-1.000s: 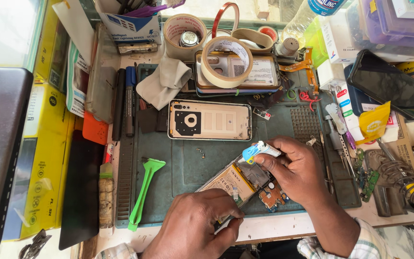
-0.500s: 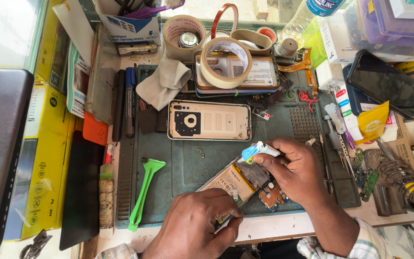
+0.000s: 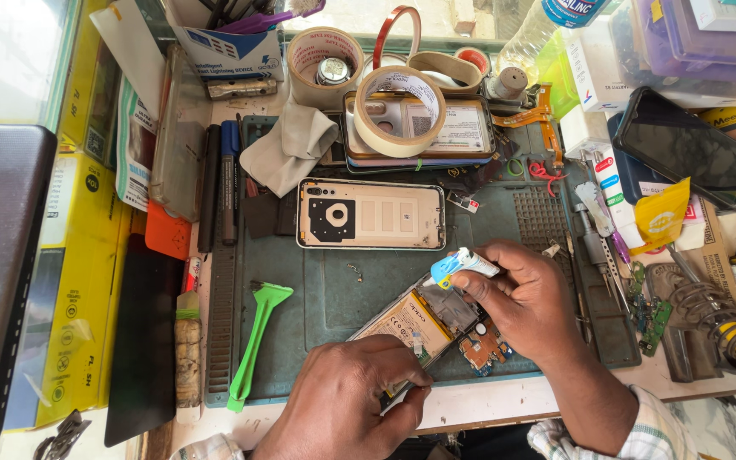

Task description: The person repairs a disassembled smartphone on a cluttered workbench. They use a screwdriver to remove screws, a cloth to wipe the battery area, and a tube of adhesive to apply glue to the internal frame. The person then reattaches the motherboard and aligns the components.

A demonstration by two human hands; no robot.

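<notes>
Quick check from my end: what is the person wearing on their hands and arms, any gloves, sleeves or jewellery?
Both hands are bare, with no gloves. The left hand and right hand show no rings or watch that I can see. Each forearm ends in a light checked shirt sleeve, seen at the right sleeve and the left sleeve.

The left hand (image 3: 347,400) came in from the lower edge with its back turned up to the camera, the fingers curled downward and the fingertips pinched together at its right side. The right hand (image 3: 526,302) reached in from the lower right, its forearm running back at a slant to a checked sleeve cuff (image 3: 641,430), the wrist bent a little inward. Its fingers were folded into a loose fist, thumb and forefinger pressed close at the upper left, and the two hands lay near each other without touching.
</notes>
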